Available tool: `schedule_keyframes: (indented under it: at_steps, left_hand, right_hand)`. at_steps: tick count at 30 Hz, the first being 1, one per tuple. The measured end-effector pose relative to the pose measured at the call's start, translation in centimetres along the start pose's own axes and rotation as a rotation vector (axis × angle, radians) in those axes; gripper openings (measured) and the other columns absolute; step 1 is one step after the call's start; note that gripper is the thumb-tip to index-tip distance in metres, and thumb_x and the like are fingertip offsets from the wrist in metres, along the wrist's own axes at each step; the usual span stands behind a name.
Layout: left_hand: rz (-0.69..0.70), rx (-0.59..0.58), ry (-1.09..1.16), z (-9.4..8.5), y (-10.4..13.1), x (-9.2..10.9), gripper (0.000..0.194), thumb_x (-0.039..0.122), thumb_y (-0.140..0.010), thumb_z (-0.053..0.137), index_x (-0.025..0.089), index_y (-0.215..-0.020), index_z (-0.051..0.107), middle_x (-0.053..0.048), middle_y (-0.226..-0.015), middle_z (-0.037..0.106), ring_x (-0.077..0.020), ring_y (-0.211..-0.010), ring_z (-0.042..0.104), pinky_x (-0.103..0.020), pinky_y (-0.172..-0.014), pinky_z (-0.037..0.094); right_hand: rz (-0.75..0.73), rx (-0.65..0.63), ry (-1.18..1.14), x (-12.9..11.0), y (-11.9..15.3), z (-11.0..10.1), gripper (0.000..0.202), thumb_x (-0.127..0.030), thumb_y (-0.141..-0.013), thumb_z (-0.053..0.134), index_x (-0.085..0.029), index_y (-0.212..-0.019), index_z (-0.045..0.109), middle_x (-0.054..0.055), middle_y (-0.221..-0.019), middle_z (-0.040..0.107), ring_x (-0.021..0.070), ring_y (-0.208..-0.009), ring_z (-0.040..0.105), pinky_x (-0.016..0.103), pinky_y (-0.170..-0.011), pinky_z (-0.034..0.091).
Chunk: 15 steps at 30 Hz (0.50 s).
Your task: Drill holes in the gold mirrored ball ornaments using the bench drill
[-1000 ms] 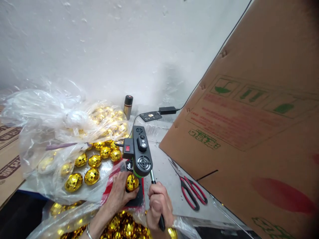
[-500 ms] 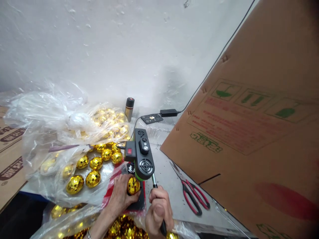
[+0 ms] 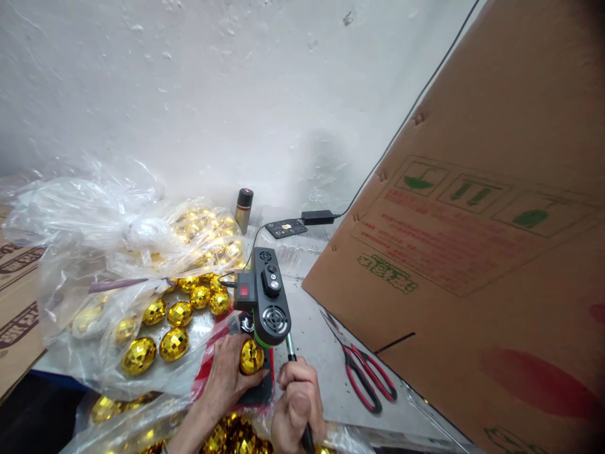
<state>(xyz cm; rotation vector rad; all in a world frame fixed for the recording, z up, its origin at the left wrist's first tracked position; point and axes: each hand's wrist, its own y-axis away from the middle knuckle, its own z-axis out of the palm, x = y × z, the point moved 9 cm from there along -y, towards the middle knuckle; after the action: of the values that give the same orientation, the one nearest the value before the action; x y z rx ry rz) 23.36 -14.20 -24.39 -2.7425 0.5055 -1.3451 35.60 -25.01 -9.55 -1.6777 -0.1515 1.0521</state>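
Note:
My left hand (image 3: 225, 369) is closed around a gold faceted ball (image 3: 251, 357), pressing it between thumb and fingers just below the front end of a black device (image 3: 271, 299). That device has round vents, a small knob and green along its lower edge. My right hand (image 3: 300, 403) is wrapped round the black handle (image 3: 307, 436) of a tool with a metal shaft (image 3: 290, 345); the shaft's far end is hidden at the device. A black base (image 3: 258, 396) on red material lies under the ball.
Loose gold balls (image 3: 174, 344) and a plastic bag (image 3: 142, 233) fill the left side. Red-and-black scissors (image 3: 363, 372) lie right of my hands, beside a large cardboard box (image 3: 472, 239). A spray can (image 3: 244, 211) and a power adapter (image 3: 317, 217) stand and lie by the wall.
The view has shifted slightly. Both hands keep their grips, the left on the gold ball and the right on the tool handle, with almost no movement relative to the device.

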Motion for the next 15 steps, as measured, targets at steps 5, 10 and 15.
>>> schedule_keyframes:
  at_steps: [5, 10, 15]
  left_hand:
    - [-0.012, 0.016, -0.007, -0.40, -0.06, 0.32, 0.035, 0.040, -0.076, 0.082, 0.022, -0.102, 0.068, -0.011, -0.103, 0.076, -0.0372, -0.100, 0.069, -0.049, -0.088, 0.052]
    - [0.006, 0.024, 0.010, -0.28, -0.02, 0.38, 0.037, 0.037, -0.077, 0.080, 0.020, -0.107, 0.068, -0.012, -0.106, 0.076, -0.0374, -0.100, 0.068, -0.051, -0.088, 0.053]
    - [0.017, 0.055, 0.005, -0.15, 0.01, -0.01, 0.031, 0.036, -0.076, 0.079, 0.020, -0.100, 0.067, -0.012, -0.100, 0.075, -0.0366, -0.097, 0.068, -0.049, -0.086, 0.054]
  right_hand:
    - [-0.011, 0.043, -0.035, 0.09, 0.16, -0.01, 0.042, -0.024, -0.113, 0.033, -0.024, -0.072, 0.044, -0.005, -0.072, 0.050, 0.0120, -0.062, 0.048, 0.029, -0.091, 0.046]
    - [-0.042, 0.045, -0.039, 0.23, 0.27, 0.00, 0.040, -0.021, -0.112, 0.033, -0.024, -0.074, 0.044, -0.006, -0.073, 0.050, 0.0113, -0.062, 0.048, 0.027, -0.091, 0.047]
    - [-0.038, 0.045, -0.020, 0.47, 0.55, -0.18, 0.041, -0.023, -0.112, 0.034, -0.024, -0.073, 0.045, -0.006, -0.072, 0.052, 0.0114, -0.061, 0.049, 0.028, -0.094, 0.048]
